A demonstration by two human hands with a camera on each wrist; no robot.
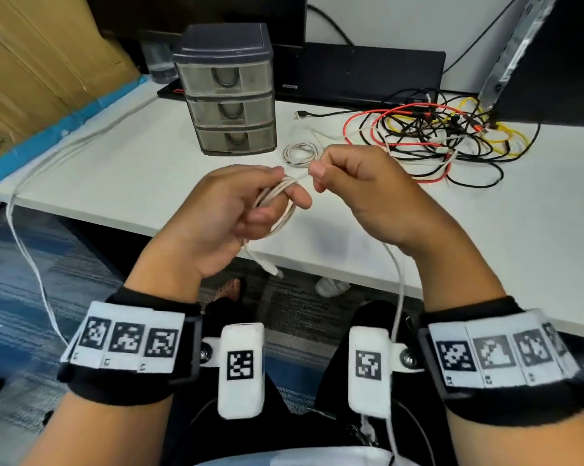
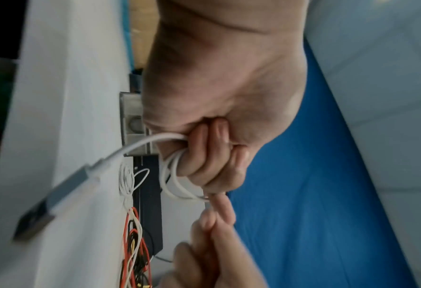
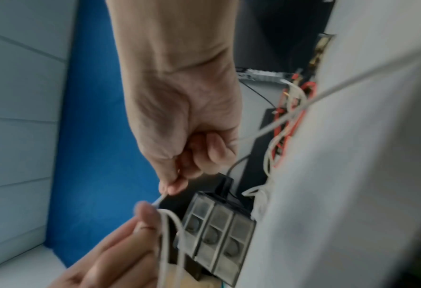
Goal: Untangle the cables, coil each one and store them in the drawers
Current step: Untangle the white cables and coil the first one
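Several loops of white cable (image 1: 277, 210) ring my left hand (image 1: 230, 216) fingers above the desk (image 1: 149, 169) edge; my right hand (image 1: 354, 183) pinches the feeding strand. Light and limp, I judge it best held near the loops.

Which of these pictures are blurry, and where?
Head view: mostly sharp, the drawers bulge from the wide lens. Left wrist view: the plug is smeared, the left hand clearer. Right wrist view: soft throughout, table streaked.

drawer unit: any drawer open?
All shut: the three drawer fronts of the drawer unit sit flush in the head view.
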